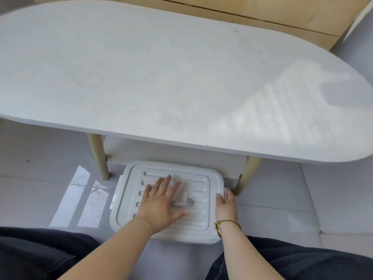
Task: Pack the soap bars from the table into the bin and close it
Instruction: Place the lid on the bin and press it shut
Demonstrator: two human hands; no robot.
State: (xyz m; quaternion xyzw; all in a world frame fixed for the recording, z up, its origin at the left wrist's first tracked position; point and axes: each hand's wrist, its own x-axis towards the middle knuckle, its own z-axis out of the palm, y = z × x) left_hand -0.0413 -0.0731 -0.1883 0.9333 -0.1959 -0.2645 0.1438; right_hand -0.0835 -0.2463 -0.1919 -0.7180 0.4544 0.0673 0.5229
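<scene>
Lower centre of the frame, the bin (177,239) sits on the floor (50,158) before the worktop (141,77), lid (201,178) on, long axis running left to right; the soap bars are out of sight, presumably inside. The left hand (161,201) lies flat on the lid's middle, fingers spread, holding nothing, while the right hand (226,205) curls over the lid's right end, seemingly pinching its rim. The lid's left end is untouched and nearer the left hand.

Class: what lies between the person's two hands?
In the head view, the lid spans between the left hand and right hand: its folded handle and bare ribs.
</scene>
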